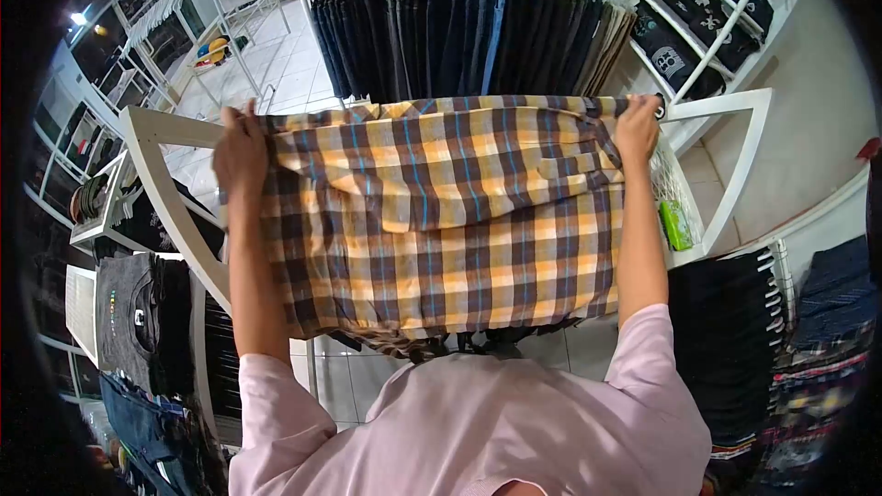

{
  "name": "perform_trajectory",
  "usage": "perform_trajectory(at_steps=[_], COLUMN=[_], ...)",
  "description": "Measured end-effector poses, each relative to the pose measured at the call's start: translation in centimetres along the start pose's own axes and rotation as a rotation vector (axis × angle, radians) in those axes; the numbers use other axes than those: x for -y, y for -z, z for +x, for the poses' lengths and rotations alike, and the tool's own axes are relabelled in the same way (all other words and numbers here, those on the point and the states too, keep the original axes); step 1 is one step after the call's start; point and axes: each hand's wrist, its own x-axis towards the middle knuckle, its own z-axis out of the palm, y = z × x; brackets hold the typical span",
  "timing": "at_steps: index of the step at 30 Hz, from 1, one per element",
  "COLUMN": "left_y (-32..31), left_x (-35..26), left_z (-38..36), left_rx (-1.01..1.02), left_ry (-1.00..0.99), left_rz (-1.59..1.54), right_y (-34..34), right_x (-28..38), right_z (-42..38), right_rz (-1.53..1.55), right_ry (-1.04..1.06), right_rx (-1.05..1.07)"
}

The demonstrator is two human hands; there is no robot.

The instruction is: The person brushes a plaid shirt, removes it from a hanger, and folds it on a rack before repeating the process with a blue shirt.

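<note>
A yellow, brown and grey plaid shirt (459, 266) with thin blue lines lies spread out in front of me, its upper part folded over toward me. My left hand (242, 154) is closed on the shirt's far left corner. At the far right corner, my right hand (637, 131) grips the fabric with its fingers wrapped round the edge. The cloth between both hands looks stretched along the far edge. Beneath the shirt is a white frame (175, 193), whose ends show on both sides.
Beyond the shirt hangs a rack of dark trousers (441, 37). White shelves (684, 55) with folded dark clothes stand at the back right. A green packet (675, 225) lies right of my right arm. Grey shirts (129, 312) are at the left, black garments (721, 340) at the right.
</note>
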Motion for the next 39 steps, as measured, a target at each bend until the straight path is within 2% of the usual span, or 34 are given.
perform_trajectory(at_steps=[2,3,4,6,10,11,12,14,15,18,22,25,28,30,32,34,36,38,39], left_y=[-3.5,-5.4,-6.6,-5.4,-1.7,-2.0,-2.9,-4.7,-4.8,-4.4,-4.2,-4.3,-2.6,1.9,7.0,9.5,10.4,11.3,11.3], left_x=[1.4,2.4,3.2,1.3,-2.8,-3.0,-2.4,-0.7,-0.1,-0.4,-0.8,-0.7,0.1,0.2,0.4,2.2,3.7,3.4,3.6], left_z=[-1.0,-1.9,-2.7,-5.1,-9.6,-10.1,-10.6,-11.9,-11.9,-11.7,-11.5,-11.6,-12.6,-14.1,-16.6,-20.8,-25.4,-29.2,-30.5], left_rx=[0.127,0.029,-0.074,0.010,0.355,0.511,0.556,0.642,0.688,0.722,0.730,0.712,0.645,0.590,0.544,0.484,0.252,0.034,-0.027], left_ry=[0.013,-0.117,-0.247,-0.273,-0.342,-0.322,-0.317,-0.320,-0.279,-0.241,-0.247,-0.250,-0.297,-0.339,-0.310,-0.171,-0.090,0.171,0.232], left_rz=[0.037,0.099,0.160,-0.046,-0.098,-0.038,0.022,0.134,0.112,0.138,0.161,0.147,0.082,0.010,-0.098,-0.174,-0.109,-0.257,-0.295], right_y=[-2.3,-2.1,-3.1,-1.6,-0.8,-0.8,-0.2,-1.5,-1.4,-0.1,-0.5,-0.8,2.8,7.4,12.6,15.8,17.0,17.5,17.6], right_x=[-1.9,-1.1,-2.0,0.8,7.7,9.2,10.1,8.8,8.1,5.4,0.6,-0.1,1.7,3.7,6.6,6.5,3.6,2.3,1.2], right_z=[-1.0,-1.9,-2.6,-4.6,-9.6,-10.9,-11.9,-13.6,-13.0,-10.4,-9.2,-9.3,-11.3,-13.9,-17.7,-22.2,-26.0,-28.5,-29.5], right_rz=[-0.092,-0.263,-0.486,-0.453,-0.136,-0.095,-0.056,-0.153,-0.233,-0.329,-0.367,-0.357,-0.255,0.096,0.173,0.142,0.114,0.158,0.214], right_ry=[0.009,-0.040,0.054,0.137,0.446,0.489,0.530,0.491,0.341,0.096,0.028,0.049,0.069,0.236,0.311,0.328,0.310,0.276,0.134], right_rx=[0.068,0.191,0.246,0.197,0.272,0.389,0.500,0.599,0.728,0.773,0.695,0.693,0.542,0.442,0.421,0.323,0.249,0.148,0.212])
